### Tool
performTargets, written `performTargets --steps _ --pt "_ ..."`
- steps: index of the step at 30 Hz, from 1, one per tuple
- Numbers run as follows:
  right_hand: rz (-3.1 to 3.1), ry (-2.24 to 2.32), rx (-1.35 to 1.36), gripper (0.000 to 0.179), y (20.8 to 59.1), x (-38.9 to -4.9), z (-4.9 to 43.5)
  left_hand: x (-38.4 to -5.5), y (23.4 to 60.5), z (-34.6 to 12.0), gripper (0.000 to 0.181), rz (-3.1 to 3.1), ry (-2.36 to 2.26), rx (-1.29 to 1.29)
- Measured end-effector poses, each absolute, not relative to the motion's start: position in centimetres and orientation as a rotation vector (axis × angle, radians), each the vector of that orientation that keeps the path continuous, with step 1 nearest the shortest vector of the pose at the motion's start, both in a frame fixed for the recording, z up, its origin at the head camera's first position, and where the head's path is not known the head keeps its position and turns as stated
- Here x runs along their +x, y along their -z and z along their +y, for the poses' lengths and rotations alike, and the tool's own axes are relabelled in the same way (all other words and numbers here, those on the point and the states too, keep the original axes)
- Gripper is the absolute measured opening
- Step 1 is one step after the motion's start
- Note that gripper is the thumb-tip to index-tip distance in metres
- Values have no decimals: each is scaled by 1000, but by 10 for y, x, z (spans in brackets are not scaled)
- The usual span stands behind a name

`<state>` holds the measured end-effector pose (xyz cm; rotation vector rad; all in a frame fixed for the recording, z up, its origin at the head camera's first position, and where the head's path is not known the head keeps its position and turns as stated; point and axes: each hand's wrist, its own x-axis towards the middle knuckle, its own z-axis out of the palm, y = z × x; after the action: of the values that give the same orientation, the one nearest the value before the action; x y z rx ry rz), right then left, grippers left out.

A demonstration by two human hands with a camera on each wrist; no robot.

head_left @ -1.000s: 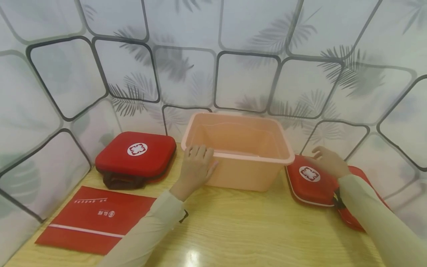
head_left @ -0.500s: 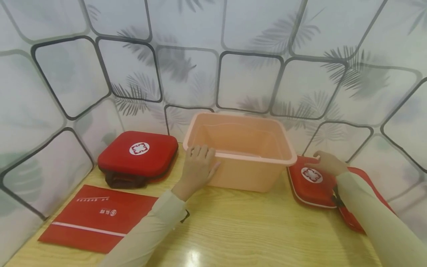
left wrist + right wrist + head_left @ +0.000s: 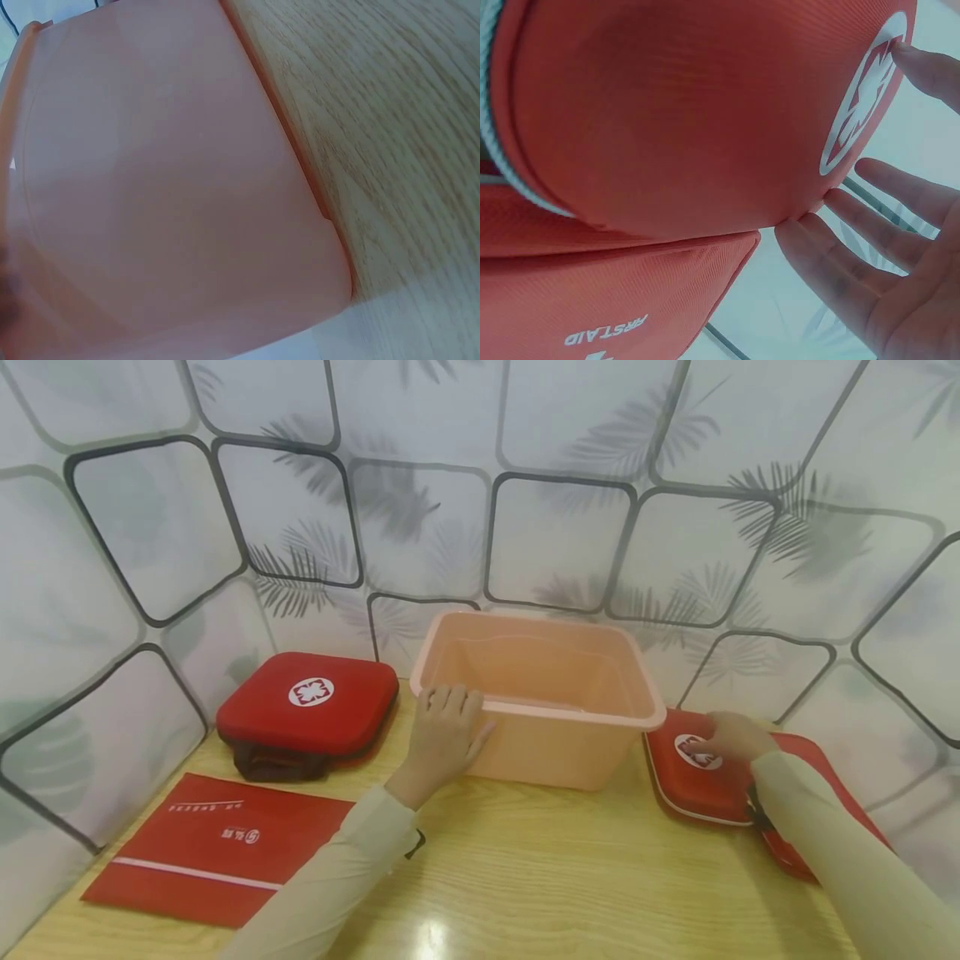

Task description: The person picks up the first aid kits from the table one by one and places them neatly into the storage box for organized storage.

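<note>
My left hand (image 3: 444,739) holds the near rim of a peach plastic tub (image 3: 551,752), fingers curled over the edge. The tub's side wall (image 3: 165,165) fills most of the left wrist view. At the right, my right hand (image 3: 735,737) is over a red first aid case (image 3: 686,789) with a white round emblem. In the right wrist view its fingers (image 3: 840,270) are spread and fairly straight along the case's far edge, while the thumb (image 3: 926,67) touches the emblem. Another red first aid case (image 3: 645,292) lies beside it, partly under my sleeve.
On the left a red handled first aid case (image 3: 300,714) lies near the wall. A flat red pouch (image 3: 217,852) with white print is in front of it. Patterned fabric walls (image 3: 555,543) enclose the wooden table (image 3: 540,877) behind and at the sides.
My right hand has lowered from above the right-hand case onto it, the thumb coming to the emblem. My left hand and the tub have stayed in place.
</note>
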<state>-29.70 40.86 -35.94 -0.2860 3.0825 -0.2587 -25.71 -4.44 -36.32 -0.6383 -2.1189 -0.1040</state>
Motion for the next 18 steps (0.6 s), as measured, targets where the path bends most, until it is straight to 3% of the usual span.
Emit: performTargets --steps 9,18 --pt "3068 281 -335 32 354 -288 397 -259 364 -44 38 -2119 106 -636" --pt "3020 317 -384 33 358 -293 394 -259 365 -44 37 -2110 127 -637"
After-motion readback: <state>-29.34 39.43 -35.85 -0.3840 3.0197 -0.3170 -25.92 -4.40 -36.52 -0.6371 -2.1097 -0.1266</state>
